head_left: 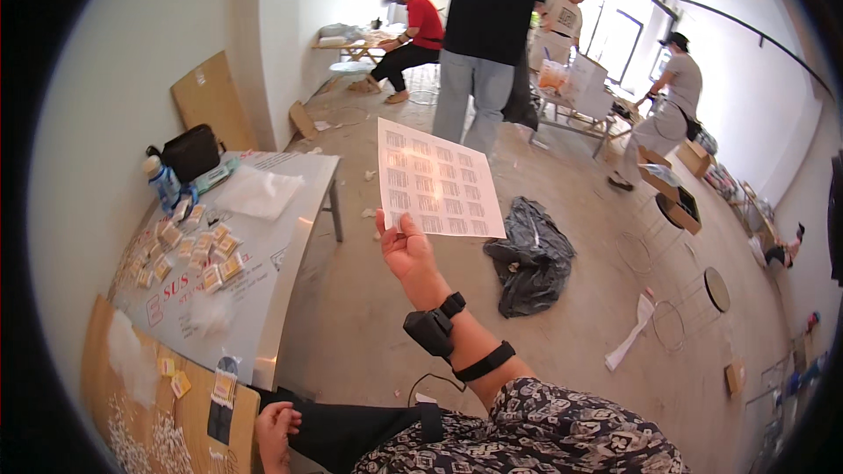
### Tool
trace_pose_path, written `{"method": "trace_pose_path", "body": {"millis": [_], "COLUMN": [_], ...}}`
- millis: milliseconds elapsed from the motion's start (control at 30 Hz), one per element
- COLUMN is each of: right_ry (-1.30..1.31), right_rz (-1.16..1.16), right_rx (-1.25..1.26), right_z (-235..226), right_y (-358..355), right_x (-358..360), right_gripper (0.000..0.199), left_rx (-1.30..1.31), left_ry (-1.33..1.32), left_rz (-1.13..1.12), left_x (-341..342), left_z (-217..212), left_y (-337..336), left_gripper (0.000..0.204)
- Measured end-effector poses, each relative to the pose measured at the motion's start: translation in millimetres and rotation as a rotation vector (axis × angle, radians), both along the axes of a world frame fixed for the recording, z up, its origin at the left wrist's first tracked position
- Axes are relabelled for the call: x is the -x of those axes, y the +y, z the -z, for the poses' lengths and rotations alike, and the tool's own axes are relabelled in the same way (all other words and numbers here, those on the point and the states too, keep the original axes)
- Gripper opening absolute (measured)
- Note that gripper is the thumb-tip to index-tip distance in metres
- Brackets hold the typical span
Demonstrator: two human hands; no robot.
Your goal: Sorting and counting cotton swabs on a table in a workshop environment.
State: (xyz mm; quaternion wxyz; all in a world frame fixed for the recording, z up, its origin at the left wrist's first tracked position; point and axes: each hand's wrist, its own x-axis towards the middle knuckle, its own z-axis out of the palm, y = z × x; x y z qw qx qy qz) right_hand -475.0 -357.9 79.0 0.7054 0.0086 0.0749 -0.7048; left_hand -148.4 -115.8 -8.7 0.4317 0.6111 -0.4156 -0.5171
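Raised out in front, my right hand [408,250] grips a white sheet of printed barcode labels [439,180] by its lower left corner. The labels run in rows, and light glares on the middle of the sheet. A black device is strapped to my right wrist. Low at the left, my left hand [277,428] is beside the edge of a wooden board [250,417], its fingers curled and nothing visible in them. On that board lie small white pieces [171,443], yellow packets [180,384] and a dark rectangular piece [220,417].
A metal-topped table [290,285] holds several small tan-and-white packs [202,250], a blue bottle [162,180] and a black bag [191,154]. A black plastic bag [529,254] lies on the floor. Stools [716,290] stand to the right. Several people work farther back; one in black [493,9] stands nearest.
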Motion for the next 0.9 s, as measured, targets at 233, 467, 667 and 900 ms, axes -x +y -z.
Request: {"method": "trace_pose_path", "body": {"millis": [233,467,667,900], "right_ry": [0.370,1.055,2.770,2.070], "right_rz": [0.097,0.249,0.689,0.528], "right_rx": [-0.058,-0.258,-0.394,-0.454], "right_z": [-16,-12,27,27], "right_y": [27,60,106,148], "right_x": [74,203,315,367], "right_gripper": [0.030,0.020,0.014,0.011], "left_rx": [-0.049,-0.695,-0.690,-0.900], "left_ry": [-0.572,-0.444,-0.411,-0.462], "left_rz": [0.813,0.941,0.969,0.779], "left_x": [17,-9,-5,5], "left_z": [61,71,53,46], "left_y": [-81,-112,-117,-125], "left_gripper": [0.035,0.043,0.040,0.033]}}
